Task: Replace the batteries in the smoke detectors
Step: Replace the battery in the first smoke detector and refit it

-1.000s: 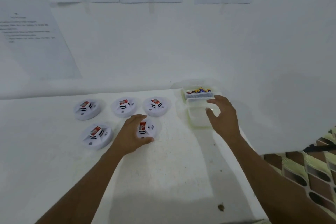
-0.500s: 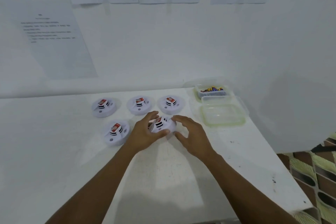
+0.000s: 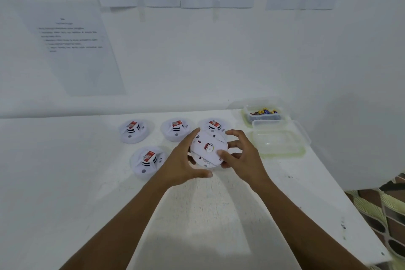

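Note:
Both hands hold one round white smoke detector (image 3: 208, 148) lifted off the white table (image 3: 219, 215) and turned so its flat back faces me. My left hand (image 3: 184, 160) grips its left rim, with the thumb below. My right hand (image 3: 238, 155) grips its right rim, thumb on the back face. Several other white detectors lie face up on the table, each with a red label: a back-left detector (image 3: 133, 131), a back-middle detector (image 3: 175, 129), a back-right detector (image 3: 215, 126) and a front-left detector (image 3: 148, 161).
A small clear box with colourful batteries (image 3: 264, 113) stands at the back right. An empty clear container (image 3: 279, 140) lies in front of it. The table's right edge (image 3: 361, 215) drops to a patterned floor. Printed sheets hang on the wall behind.
My right hand came from the clear container to the detector. Both hands then lifted the detector off the table and turned its back towards me.

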